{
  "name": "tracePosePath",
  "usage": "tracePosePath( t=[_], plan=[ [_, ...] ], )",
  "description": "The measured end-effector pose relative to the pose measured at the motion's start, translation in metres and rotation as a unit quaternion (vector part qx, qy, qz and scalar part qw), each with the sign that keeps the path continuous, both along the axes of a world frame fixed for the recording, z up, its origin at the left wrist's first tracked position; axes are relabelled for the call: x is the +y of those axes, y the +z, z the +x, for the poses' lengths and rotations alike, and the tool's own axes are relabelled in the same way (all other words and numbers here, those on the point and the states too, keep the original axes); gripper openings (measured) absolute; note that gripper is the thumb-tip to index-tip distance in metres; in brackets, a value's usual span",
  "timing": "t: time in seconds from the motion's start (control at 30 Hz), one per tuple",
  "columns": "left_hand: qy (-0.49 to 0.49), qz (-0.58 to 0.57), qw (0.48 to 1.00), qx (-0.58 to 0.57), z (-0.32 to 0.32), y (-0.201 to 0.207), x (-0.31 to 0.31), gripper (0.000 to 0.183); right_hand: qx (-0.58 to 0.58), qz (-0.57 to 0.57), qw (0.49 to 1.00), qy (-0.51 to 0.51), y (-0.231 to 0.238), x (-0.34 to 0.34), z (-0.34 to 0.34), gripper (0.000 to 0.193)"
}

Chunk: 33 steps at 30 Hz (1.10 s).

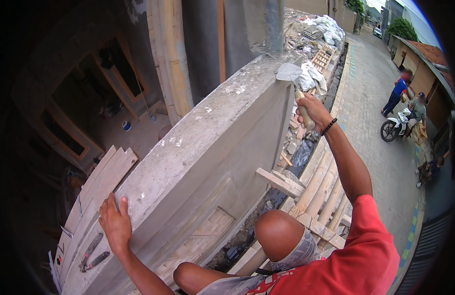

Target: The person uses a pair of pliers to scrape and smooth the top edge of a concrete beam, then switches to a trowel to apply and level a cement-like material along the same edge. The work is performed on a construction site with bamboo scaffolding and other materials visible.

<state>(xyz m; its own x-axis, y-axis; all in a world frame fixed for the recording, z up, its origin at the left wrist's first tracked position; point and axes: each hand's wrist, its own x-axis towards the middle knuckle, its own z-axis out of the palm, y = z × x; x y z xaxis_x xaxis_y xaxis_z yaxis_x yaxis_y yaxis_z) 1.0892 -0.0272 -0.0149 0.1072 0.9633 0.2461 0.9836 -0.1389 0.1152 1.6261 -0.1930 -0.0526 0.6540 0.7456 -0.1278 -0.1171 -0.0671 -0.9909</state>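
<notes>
My right hand is wrapped round the pale handle of a trowel. The trowel's flat grey blade is at the far end of a rough cement-topped wall, by the corner; whether it touches the surface I cannot tell. My left hand rests with fingers spread on the near part of the wall top, holding nothing. Close to it, pincers with dark handles lie on the wall. White flakes dot the cement further along.
Below me is a bamboo scaffold with a timber beam near the wall. Rubble and white sacks lie beyond. A bamboo pole rises left of the wall. On the paved street are people and a white motorbike.
</notes>
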Motion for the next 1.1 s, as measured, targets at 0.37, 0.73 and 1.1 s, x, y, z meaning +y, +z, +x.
tracePosePath(
  t=[0.37,0.73,1.1],
  plan=[
    [-0.014,0.007,1.0,-0.007,-0.002,-0.004,0.003,0.057,-0.347,-0.011,0.929,-0.127,0.053,0.036,0.094,0.047],
    [-0.013,0.02,1.0,-0.009,-0.002,-0.003,0.0,0.056,-0.314,-0.004,0.928,-0.201,0.082,0.003,0.108,0.043],
    [0.008,0.003,1.0,0.0,-0.002,-0.005,0.001,0.059,-0.329,-0.123,0.928,-0.125,0.087,0.016,0.155,0.047]
  ],
)
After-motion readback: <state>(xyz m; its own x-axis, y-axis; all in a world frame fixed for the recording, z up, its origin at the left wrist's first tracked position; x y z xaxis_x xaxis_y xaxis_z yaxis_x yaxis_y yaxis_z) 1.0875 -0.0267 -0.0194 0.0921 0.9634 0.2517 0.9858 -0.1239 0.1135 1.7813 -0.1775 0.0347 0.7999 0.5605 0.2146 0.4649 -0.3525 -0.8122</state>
